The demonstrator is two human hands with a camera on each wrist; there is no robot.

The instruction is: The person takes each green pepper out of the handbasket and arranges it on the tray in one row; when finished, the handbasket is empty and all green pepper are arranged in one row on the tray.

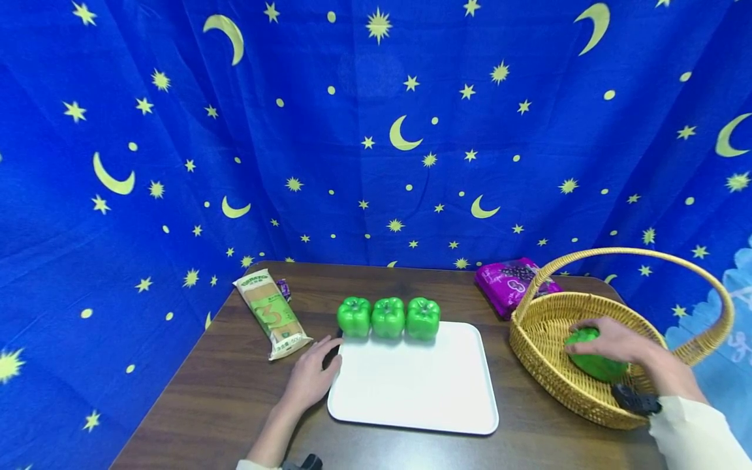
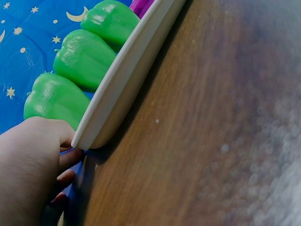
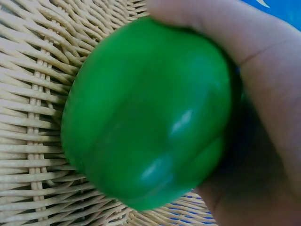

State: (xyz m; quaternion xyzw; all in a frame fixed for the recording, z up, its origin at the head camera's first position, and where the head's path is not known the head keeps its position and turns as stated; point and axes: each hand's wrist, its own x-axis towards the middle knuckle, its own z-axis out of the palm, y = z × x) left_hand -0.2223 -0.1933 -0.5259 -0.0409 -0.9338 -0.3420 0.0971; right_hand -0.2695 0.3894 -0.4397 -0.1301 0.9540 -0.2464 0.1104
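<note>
Inside the wicker basket [image 1: 531, 352] on the right, my right hand [image 1: 617, 339] grips a glossy green bell pepper [image 3: 150, 113], thumb and fingers around its sides. In the right wrist view the woven wall lies close behind the pepper. My left hand [image 1: 314, 372] is at the left edge of the white tray [image 1: 417, 385], with thumb and fingertips touching the rim. Three more green bell peppers, a left one [image 1: 355, 317], a middle one [image 1: 388, 318] and a right one [image 1: 423, 318], stand in a row along the tray's far edge.
A pack of noodles [image 1: 273, 313] lies at the left of the wooden table [image 1: 217, 398], a small purple packet [image 1: 284, 289] beside it. The purple bag [image 1: 505, 284] lies behind the basket, whose tall handle [image 1: 634, 251] arches over the top. A blue star-patterned cloth [image 1: 352, 163] hangs behind.
</note>
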